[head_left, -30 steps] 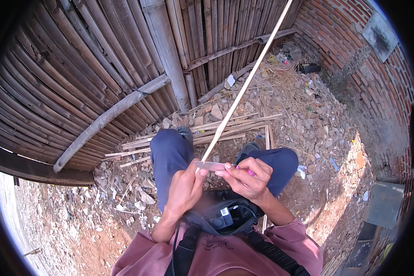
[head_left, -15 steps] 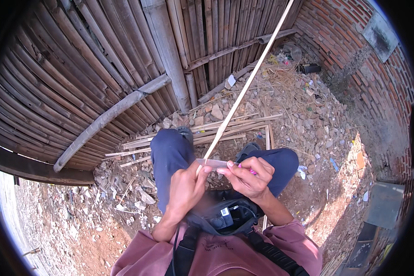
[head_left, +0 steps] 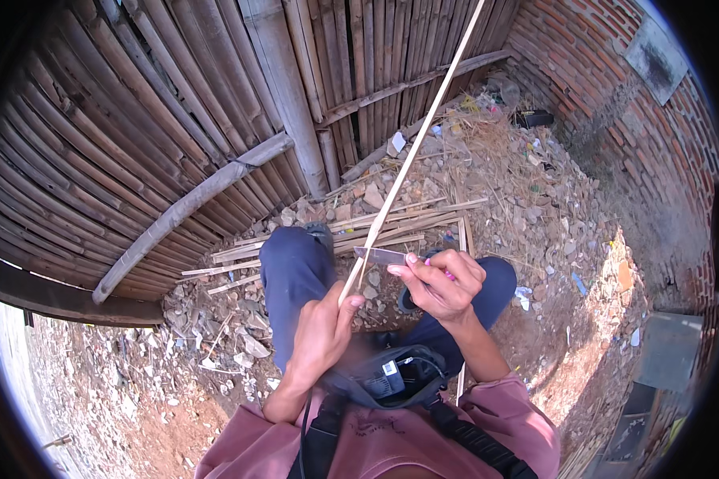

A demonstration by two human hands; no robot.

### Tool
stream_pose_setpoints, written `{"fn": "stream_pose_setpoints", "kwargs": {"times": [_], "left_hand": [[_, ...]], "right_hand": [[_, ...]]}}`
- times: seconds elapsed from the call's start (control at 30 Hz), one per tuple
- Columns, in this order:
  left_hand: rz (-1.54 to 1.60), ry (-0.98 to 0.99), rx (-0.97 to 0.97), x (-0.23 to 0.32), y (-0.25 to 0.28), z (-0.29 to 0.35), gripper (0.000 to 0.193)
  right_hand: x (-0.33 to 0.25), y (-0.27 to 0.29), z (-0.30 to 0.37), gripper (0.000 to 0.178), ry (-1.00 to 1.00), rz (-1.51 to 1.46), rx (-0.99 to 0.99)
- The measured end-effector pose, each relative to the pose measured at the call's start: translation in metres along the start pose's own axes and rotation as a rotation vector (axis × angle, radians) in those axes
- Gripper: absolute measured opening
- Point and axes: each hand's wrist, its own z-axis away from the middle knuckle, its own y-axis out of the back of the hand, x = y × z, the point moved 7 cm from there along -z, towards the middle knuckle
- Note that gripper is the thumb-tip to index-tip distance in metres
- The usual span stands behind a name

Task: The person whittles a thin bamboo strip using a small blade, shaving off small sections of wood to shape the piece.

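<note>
My left hand is closed round the near end of a long, pale bamboo strip, which slants up and away to the right past the top of the picture. In my right hand I grip a knife by its handle, of which only a bit of pink shows between my fingers. The knife's flat blade points left, its tip end against the strip a little beyond my left hand. A thin sliver hangs off the strip just below the blade.
Several split bamboo strips lie on the rubble beyond my knees. A bamboo wall rises at the left and far side, a brick wall at the right. An open black pouch sits at my waist.
The knife has moved away from me along the strip, leaving more distance between it and my left hand. The sliver now shows below the blade. The strip's far part has shifted slightly left.
</note>
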Motion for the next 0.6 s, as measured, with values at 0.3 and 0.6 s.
{"fn": "stream_pose_setpoints", "kwargs": {"times": [0.3,0.6], "left_hand": [[0.013,0.015,-0.089,-0.029,-0.005,0.026,0.041],[0.779,0.321,-0.495,-0.076,-0.033,0.019,0.057]], "right_hand": [[0.135,0.041,-0.016,0.017,-0.490,0.055,0.206],[0.126,-0.020,0.029,0.026,-0.948,-0.873,0.036]]}}
